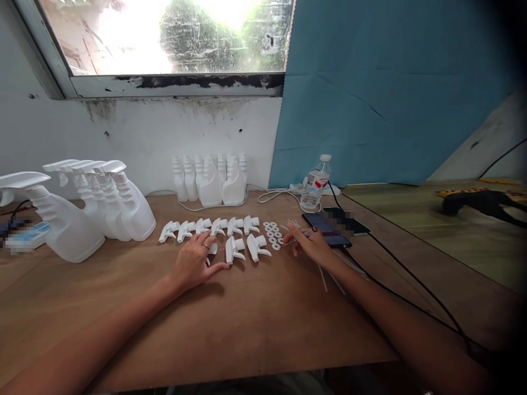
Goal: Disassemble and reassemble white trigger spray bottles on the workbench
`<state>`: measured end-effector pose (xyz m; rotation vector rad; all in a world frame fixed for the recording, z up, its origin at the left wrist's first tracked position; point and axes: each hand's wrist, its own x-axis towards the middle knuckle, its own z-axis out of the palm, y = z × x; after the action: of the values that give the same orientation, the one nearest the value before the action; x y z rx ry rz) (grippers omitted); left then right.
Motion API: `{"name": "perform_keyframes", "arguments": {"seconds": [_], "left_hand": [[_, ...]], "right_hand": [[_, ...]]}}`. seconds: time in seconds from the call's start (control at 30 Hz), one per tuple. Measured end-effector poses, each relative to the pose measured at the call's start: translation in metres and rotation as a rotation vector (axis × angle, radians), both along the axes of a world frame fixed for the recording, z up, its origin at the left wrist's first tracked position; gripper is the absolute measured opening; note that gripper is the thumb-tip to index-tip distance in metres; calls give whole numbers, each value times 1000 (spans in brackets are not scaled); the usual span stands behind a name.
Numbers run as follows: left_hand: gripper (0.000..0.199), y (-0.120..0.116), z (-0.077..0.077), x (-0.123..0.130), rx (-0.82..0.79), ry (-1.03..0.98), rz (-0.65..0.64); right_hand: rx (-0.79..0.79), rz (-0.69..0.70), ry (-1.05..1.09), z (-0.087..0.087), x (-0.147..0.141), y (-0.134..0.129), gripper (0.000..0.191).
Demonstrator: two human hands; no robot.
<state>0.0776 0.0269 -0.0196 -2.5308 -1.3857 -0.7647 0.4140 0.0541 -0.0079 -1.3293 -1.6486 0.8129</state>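
My left hand [194, 259] lies low over a white trigger spray head that its fingers partly cover. Its thumb stretches out to the right, apart from the other fingers. More white spray heads [235, 250] lie in two rows around it. Small white ring washers [273, 235] are grouped right of the spray heads. Beside them my right hand [309, 242] has its fingers curled in on thin clear tubes [324, 278]. Tube ends poke out past the fingers and below the hand; how many it grips is hidden.
White bottles without heads [211, 184] stand by the wall. Assembled spray bottles [74, 230] stand at left. A labelled water bottle [315, 184], phones [325, 227] and black cables [405, 280] are at right. The wooden table's [247, 329] front edge runs below.
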Motion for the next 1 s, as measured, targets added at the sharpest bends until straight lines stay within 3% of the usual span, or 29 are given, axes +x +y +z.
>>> {"name": "perform_keyframes", "arguments": {"seconds": [0.17, 0.3, 0.53, 0.67, 0.77, 0.83, 0.97, 1.0], "left_hand": [[20, -5, 9, -10, 2, -47, -36], [23, -8, 6, -15, -50, -63, -85], [24, -4, -3, -10, -15, -76, -112], [23, -4, 0, -8, 10, -83, -117], [20, 0, 16, -19, 122, -65, -97], [18, 6, 36, -40, 261, -69, -37], [23, 20, 79, -121, 616, -228, 267], [30, 21, 87, -145, 613, -297, 356]], "right_hand": [[-5, 4, 13, 1, 0, -2, 63], [-9, -7, 8, 3, -2, -3, 64], [0, -2, -6, 1, -3, -2, 64], [2, 14, -21, -1, -2, -1, 64], [0, 17, -17, 0, -2, -1, 64], [-7, 13, -11, 1, -3, -2, 64], [-5, 11, -23, 2, -4, -4, 64], [-1, 15, -30, 2, -5, -4, 65]]}}
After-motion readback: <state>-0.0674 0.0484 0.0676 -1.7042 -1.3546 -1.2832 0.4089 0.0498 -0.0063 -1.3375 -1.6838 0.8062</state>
